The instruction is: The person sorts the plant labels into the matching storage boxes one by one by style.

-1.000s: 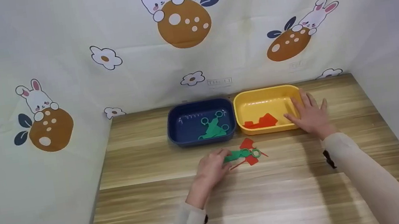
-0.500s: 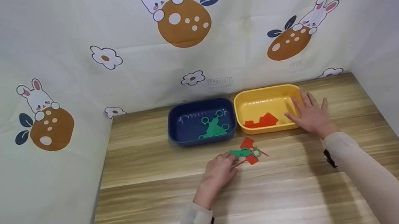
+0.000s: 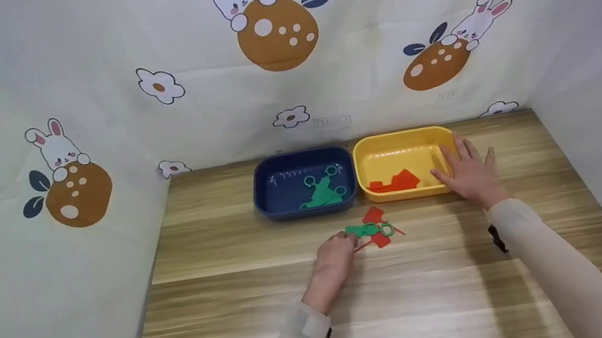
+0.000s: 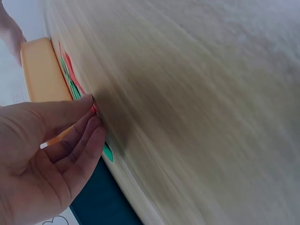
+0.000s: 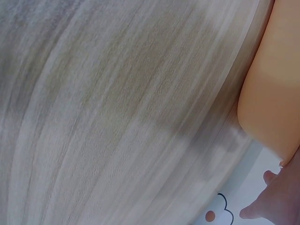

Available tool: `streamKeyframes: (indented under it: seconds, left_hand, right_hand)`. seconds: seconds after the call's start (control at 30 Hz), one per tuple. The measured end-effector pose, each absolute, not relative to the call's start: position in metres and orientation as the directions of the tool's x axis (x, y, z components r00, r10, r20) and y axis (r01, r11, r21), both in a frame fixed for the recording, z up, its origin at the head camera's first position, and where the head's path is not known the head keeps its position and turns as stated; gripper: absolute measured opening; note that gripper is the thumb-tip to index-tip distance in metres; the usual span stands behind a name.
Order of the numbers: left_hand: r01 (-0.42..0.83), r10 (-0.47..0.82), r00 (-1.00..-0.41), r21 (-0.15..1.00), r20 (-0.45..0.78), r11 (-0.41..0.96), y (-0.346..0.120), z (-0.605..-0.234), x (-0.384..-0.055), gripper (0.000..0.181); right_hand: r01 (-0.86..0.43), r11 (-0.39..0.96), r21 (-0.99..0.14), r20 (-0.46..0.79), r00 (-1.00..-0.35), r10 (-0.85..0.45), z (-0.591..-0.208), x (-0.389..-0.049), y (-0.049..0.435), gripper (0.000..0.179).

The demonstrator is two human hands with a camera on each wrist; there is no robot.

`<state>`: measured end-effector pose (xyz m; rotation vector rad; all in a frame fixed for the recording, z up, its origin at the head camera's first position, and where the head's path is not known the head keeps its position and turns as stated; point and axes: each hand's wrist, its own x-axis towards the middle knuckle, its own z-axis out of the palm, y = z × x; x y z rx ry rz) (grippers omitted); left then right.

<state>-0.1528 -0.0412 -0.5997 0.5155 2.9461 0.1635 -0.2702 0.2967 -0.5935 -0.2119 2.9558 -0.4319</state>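
Note:
My left hand [image 3: 334, 256] is at a small pile of flat plastic pieces in front of the two bins. Thumb and fingertips pinch the thin tail of a red piece [image 4: 94, 109] in the left wrist view. A flat green piece [image 3: 365, 230] with a ring at one end lies across the red pieces [image 3: 374, 215]; its tip [image 4: 108, 152] shows beyond the fingers. My right hand [image 3: 469, 173] rests spread on the right side of the yellow bin [image 3: 410, 194], thumb over the inner wall. In the right wrist view only some fingers [image 5: 268, 201] show beside that bin.
A dark blue bin [image 3: 307, 213] holds several green ringed pieces [image 3: 322, 193] and touches the yellow one, where red pieces [image 3: 397, 182] lie. Both stand near the back edge of the wooden table [image 3: 225, 297]. A printed curtain [image 3: 200, 124] encloses the back and sides.
My left hand has slid a little to the right along the green piece, its fingertips now nearer the middle of the pile. The right hand has stayed on the yellow bin.

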Motion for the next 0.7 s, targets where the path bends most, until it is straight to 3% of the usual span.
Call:
streamKeyframes:
  seconds: [0.27,0.7]
  left_hand:
    - [0.339,0.348,-0.931,0.092,-0.115,0.936,-0.0394,-0.5991,-0.1521,0.014]
    - [0.265,0.306,-0.924,0.19,-0.231,0.945,-0.0381,-0.5971,-0.1519,0.017]
  right_hand:
    - [-0.123,0.947,-0.296,-0.124,-0.978,-0.165,-0.5925,-0.2703,0.2978,0.082]
    - [-0.125,0.951,-0.282,-0.118,-0.979,-0.164,-0.5947,-0.2707,0.2975,0.084]
